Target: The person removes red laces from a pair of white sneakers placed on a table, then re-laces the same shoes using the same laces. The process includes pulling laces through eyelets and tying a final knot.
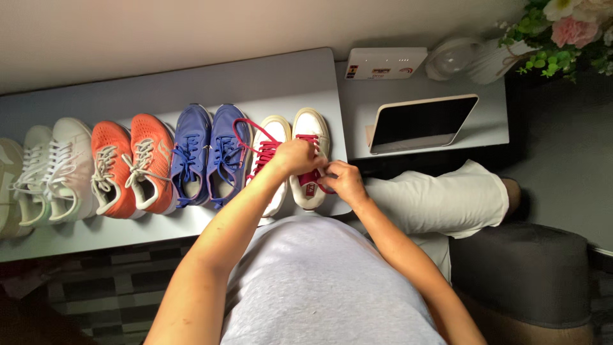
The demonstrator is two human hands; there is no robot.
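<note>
Head view looks straight down on a long grey table pushed against a pale wall, with a second, smaller grey surface butting against its right end; that one carries a propped tablet, a white box and a pot of pink and white flowers. A dark stool stands at lower right, over patterned dark flooring. Along the table runs a row of shoes, toes toward the wall: white sneakers, orange sneakers, blue sneakers, and at the right end a pair of white sneakers with red laces. The rightmost shoe lies directly ahead of the person, its long axis running from body to wall. Both hands meet over its near half: the left hand is closed on the red lace, which loops out over the neighbouring shoe, and the right hand, just nearer the body, pinches lace at the tongue.
</note>
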